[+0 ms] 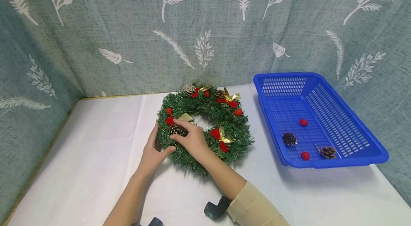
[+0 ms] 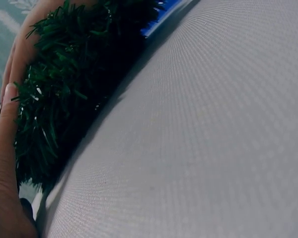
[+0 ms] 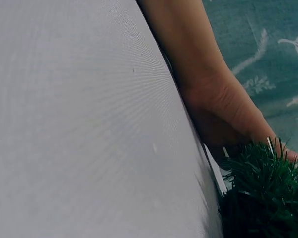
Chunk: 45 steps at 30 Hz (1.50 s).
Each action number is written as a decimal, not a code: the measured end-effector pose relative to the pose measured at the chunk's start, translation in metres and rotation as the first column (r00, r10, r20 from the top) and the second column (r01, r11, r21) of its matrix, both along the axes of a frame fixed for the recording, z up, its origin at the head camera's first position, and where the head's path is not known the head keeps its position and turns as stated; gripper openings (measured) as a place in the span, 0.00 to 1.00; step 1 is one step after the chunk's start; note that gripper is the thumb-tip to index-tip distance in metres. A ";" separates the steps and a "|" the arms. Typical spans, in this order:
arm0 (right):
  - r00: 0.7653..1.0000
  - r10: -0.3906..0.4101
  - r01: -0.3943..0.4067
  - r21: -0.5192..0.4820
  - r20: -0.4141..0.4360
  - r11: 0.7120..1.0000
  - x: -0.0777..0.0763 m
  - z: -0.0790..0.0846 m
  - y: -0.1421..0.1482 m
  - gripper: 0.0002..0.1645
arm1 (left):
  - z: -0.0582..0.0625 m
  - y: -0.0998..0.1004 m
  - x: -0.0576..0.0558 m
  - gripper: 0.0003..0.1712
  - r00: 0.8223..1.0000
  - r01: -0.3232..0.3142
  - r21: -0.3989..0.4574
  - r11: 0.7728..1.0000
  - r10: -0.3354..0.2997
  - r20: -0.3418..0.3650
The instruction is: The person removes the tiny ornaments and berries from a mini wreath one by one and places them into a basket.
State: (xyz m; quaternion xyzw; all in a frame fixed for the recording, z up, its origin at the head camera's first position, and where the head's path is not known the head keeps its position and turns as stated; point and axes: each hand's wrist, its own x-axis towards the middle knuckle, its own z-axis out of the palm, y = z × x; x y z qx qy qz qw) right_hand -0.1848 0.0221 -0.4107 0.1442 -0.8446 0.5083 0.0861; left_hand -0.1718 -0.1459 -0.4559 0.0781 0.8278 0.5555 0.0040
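A green tinsel wreath lies on the white table, dressed with red bows, gold ribbons, red berries and pine cones. My left hand grips its left side, fingers along the outer edge and thumb over the top; in the left wrist view the thumb lies against the wreath's needles. My right hand reaches over the wreath's front left and holds a brown pine cone between thumb and forefinger, down against the needles. Beside that cone sit a red bow and a gold ribbon.
A blue plastic basket stands to the right, holding red berries and pine cones. A patterned grey-green curtain hangs close behind the wreath. Black curved pieces show by both forearms.
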 end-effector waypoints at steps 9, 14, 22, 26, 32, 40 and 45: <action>1.000 0.002 -0.002 -0.101 0.001 0.995 0.004 0.007 0.002 0.27 | -0.002 -0.001 -0.001 0.60 1.000 -0.009 0.022 1.000 0.009 -0.016; 0.998 0.033 -0.022 -0.190 0.054 0.982 0.007 0.015 0.007 0.27 | -0.003 -0.002 -0.001 0.60 1.000 -0.004 0.026 1.000 0.004 -0.022; 0.995 0.072 -0.053 -0.247 0.069 0.968 0.011 0.023 0.011 0.27 | -0.004 -0.002 -0.001 0.59 1.000 0.010 0.030 1.000 -0.010 -0.029; 0.994 0.084 -0.064 -0.262 0.066 0.963 0.013 0.026 0.013 0.27 | -0.003 -0.001 -0.001 0.59 0.999 0.015 0.050 0.999 -0.013 -0.034; 0.993 0.097 -0.075 -0.275 0.067 0.958 0.019 0.031 0.018 0.26 | -0.005 -0.001 -0.001 0.59 0.999 0.016 0.048 0.999 -0.014 -0.038; 0.991 0.114 -0.087 -0.308 0.072 0.947 0.031 0.045 0.026 0.25 | -0.004 -0.001 0.000 0.59 0.999 0.018 0.044 0.999 -0.016 -0.039; 0.989 0.123 -0.091 -0.325 0.079 0.941 0.039 0.053 0.034 0.25 | -0.004 -0.001 -0.001 0.60 0.999 0.013 0.037 0.999 -0.012 -0.036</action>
